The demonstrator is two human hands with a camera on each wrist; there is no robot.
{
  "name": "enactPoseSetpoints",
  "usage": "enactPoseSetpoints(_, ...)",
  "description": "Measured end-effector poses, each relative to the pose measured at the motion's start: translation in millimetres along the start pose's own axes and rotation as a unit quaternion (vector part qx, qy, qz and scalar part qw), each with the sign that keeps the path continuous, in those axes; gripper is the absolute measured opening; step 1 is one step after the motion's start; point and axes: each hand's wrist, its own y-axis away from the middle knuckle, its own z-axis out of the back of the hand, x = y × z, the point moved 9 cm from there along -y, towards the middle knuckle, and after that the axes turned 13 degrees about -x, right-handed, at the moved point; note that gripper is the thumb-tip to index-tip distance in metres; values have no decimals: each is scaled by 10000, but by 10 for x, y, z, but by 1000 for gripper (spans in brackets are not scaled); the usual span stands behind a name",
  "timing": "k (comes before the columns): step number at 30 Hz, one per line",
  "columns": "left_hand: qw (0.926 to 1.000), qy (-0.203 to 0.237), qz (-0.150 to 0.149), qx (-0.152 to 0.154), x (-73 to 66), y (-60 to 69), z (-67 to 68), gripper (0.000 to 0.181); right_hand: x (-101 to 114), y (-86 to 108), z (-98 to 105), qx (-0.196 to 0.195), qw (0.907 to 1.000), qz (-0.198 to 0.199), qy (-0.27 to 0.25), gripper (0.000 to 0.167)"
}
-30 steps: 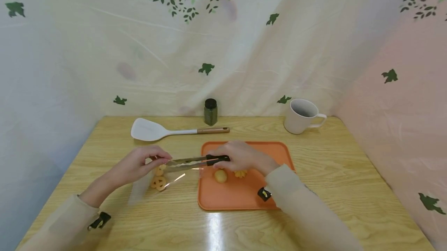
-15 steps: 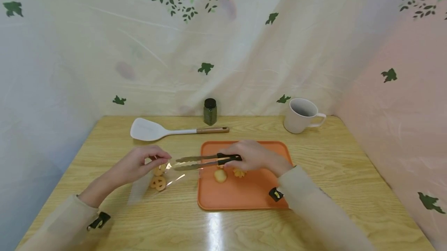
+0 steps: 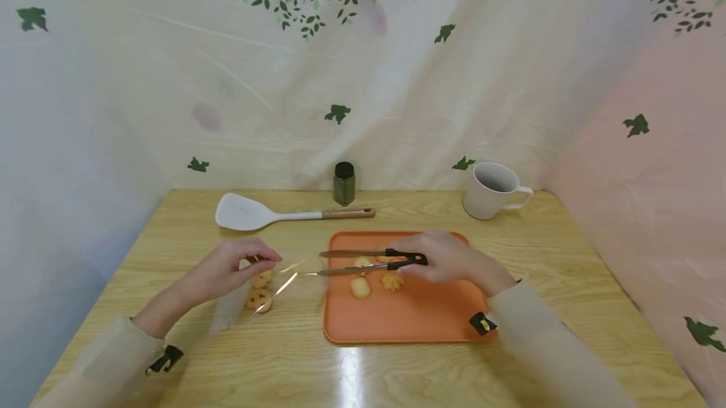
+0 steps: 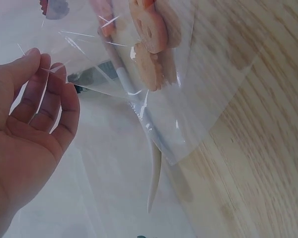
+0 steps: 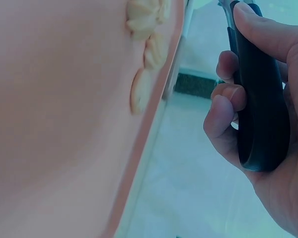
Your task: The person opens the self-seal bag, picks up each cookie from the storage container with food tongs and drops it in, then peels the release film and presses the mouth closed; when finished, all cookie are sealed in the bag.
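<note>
A glossy clear bag point(image 3: 285, 285) holds golden cookies point(image 3: 259, 299) near black-handled metal tongs point(image 3: 372, 253).

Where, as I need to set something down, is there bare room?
Bare patches: pale wooden table in front of the white rounded mug; the strip before the orange rectangular tray, between beige sleeves; and the tray's near part. Crowded: left of the tray, with the clear plastic bag of golden cookies, and its far part, under black-handled metal tongs.
</note>
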Motion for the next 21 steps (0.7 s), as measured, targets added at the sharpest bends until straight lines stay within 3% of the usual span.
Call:
enactPoseSetpoints(8,9999,19,132,65,17,16,-3,24,-210,401,155,-38,9989,-420,222,51)
enactPoseSetpoints(15,9998,10,178,76,16,22,4,23,-284,722,276,-331,9977,-284,526,40)
enactPoseSetpoints(21,9998,18,186,80,11,29,4,23,-332,947,296,-412,9963,-321,681,43)
